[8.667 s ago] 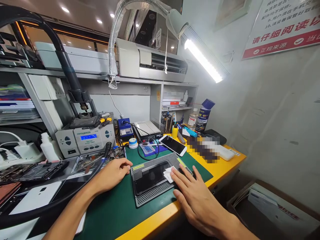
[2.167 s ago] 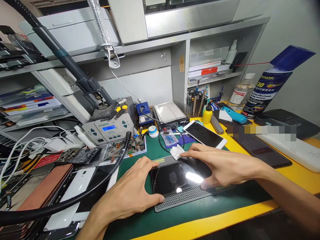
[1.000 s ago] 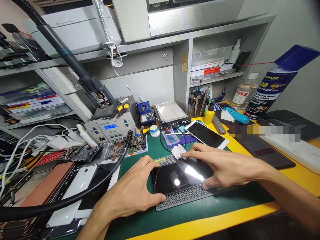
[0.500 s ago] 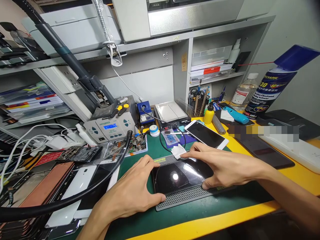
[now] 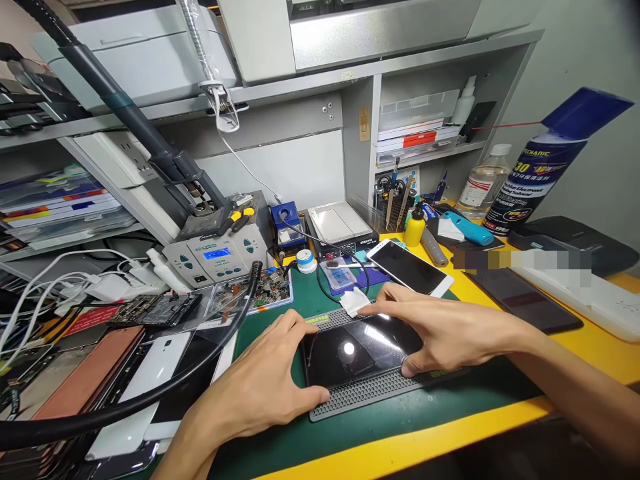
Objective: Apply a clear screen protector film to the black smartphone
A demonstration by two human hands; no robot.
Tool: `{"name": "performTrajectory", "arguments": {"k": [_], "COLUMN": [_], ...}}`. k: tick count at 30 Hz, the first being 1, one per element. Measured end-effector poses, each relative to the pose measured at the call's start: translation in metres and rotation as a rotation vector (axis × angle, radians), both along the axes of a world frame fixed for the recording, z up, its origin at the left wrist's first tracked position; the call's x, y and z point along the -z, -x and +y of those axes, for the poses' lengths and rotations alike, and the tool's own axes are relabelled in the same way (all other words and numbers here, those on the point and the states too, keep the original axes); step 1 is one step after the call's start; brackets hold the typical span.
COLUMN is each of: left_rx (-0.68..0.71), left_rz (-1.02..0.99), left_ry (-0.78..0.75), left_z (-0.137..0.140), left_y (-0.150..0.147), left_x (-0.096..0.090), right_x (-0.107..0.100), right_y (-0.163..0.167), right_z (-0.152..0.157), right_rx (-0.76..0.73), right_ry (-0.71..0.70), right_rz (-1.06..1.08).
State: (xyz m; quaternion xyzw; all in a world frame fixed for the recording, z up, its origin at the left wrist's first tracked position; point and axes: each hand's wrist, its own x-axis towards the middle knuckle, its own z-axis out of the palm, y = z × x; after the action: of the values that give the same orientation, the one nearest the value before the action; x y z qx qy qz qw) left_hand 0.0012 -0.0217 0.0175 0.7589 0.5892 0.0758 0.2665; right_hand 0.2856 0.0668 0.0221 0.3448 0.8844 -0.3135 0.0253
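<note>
A black smartphone [image 5: 345,357] lies screen up on a grey perforated mat [image 5: 365,399], its glass reflecting a round light. My left hand [image 5: 270,363] spans the phone's left end, thumb at the near edge and fingers at the far edge. Across the right part, my right hand [image 5: 445,330] grips it the same way, thumb on the near edge; its other fingers are partly hidden. A folded white wipe [image 5: 355,302] rests at the mat's far side, touching or very near my right fingertips.
A white phone [image 5: 410,267] lies behind my right hand. Left of the green mat [image 5: 270,443], a black hose [image 5: 200,380] arches over stacked phone parts. A soldering station [image 5: 220,253], yellow bottle [image 5: 414,228] and spray can [image 5: 533,180] stand at the back.
The whole view has shifted slightly to the left. Both hands keep their hold on the smartphone, with no clear movement against the mat.
</note>
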Motion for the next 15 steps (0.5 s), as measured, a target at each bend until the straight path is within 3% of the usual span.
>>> {"name": "performTrajectory", "arguments": {"k": [15], "left_rx": [-0.008], "left_rz": [-0.009], "left_ry": [-0.006], "left_z": [-0.0008], "left_y": [0.0], "left_x": [0.0014], "right_x": [0.0005], "right_y": [0.0005], "right_z": [-0.0003], "right_rx": [-0.003], "right_ry": [-0.034], "right_rz": [-0.007]}}
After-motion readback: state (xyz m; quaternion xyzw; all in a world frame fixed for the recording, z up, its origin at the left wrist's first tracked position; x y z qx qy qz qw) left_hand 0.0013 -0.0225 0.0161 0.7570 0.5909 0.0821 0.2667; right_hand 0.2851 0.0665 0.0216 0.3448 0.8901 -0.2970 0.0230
